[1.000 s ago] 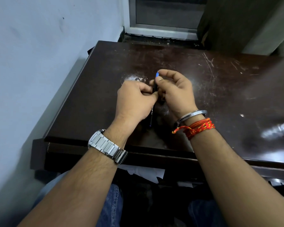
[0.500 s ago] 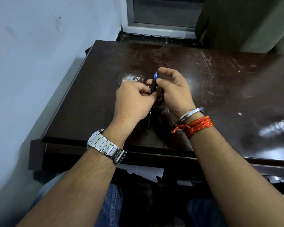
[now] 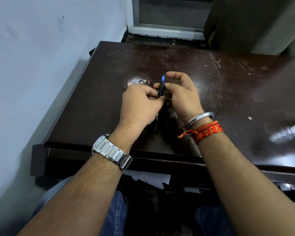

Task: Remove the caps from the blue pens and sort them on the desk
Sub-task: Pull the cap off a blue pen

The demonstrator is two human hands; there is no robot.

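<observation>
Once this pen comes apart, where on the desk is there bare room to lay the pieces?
Bare desk lies left of the left hand, out to the wall-side edge. The far strip toward the window and the patch right of the right hand are also bare. Crowded: the centre, where both hands hold the pen, and the far right edge with a shiny object.

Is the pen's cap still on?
Cannot tell. The pen has a blue tip at its top, but both hands hide its middle.
</observation>
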